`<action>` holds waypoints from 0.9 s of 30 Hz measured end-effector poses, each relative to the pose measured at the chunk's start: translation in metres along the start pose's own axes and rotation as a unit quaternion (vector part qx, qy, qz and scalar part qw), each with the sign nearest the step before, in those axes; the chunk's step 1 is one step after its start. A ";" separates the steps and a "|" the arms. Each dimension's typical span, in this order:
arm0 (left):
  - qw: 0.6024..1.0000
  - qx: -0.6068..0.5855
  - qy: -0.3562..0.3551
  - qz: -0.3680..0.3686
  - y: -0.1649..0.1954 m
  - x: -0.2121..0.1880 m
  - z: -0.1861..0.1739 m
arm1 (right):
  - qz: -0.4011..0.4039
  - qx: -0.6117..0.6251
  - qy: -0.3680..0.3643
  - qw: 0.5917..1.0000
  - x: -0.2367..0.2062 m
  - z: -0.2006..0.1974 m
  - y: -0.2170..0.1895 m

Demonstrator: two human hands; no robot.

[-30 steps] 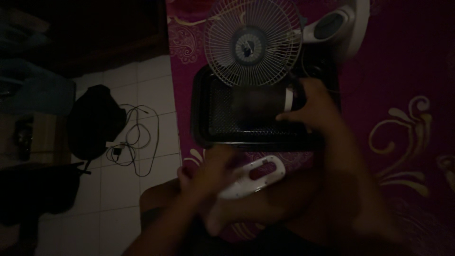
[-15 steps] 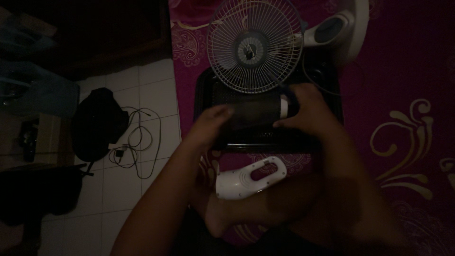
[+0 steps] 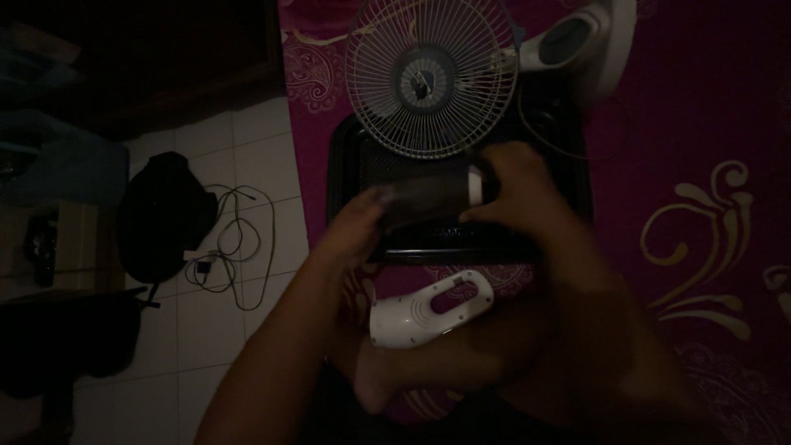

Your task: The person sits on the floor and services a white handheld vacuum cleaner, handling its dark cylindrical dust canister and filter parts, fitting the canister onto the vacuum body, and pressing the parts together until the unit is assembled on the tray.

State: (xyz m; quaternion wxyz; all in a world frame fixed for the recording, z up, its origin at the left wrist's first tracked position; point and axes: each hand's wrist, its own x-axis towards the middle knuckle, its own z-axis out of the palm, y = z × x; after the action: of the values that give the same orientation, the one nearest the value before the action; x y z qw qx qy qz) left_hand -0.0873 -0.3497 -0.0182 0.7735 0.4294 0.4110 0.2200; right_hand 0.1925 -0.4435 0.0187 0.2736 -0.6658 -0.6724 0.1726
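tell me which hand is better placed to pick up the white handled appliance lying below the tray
Left, probably. The left hand grips the dark cylinder's near end, almost directly above the white handled appliance. The right hand holds the cylinder's white-banded end, farther off, over the black tray.

Dim top-down view. Both hands on a dark cylinder point(image 3: 428, 198) with a white band, held over a black tray point(image 3: 350, 177): left hand point(image 3: 362, 222) at its left end, right hand point(image 3: 527, 194) gripping the banded end. White fan point(image 3: 432, 78) lies behind, white handheld unit point(image 3: 428, 311) below, cables point(image 3: 235, 243) on floor tiles
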 end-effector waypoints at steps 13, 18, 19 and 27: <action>0.979 0.108 0.173 -0.002 0.008 -0.002 0.006 | 0.053 -0.010 0.018 0.998 0.001 0.003 -0.003; 0.946 0.237 0.214 0.053 0.002 -0.006 -0.015 | 0.013 -0.025 0.022 0.999 0.001 0.006 0.001; 0.936 0.255 0.235 0.059 -0.001 -0.008 -0.021 | 0.023 -0.020 0.009 1.000 0.001 0.006 0.004; 0.940 0.204 0.236 0.140 -0.013 -0.025 -0.041 | 0.088 -0.065 -0.072 0.991 0.005 0.021 0.035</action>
State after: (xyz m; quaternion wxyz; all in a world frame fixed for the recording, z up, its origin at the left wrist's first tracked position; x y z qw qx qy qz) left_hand -0.1352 -0.3545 -0.0303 0.5115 0.5672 0.5536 0.3320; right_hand 0.2076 -0.4343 -0.0182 0.1644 -0.7246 -0.6389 0.1993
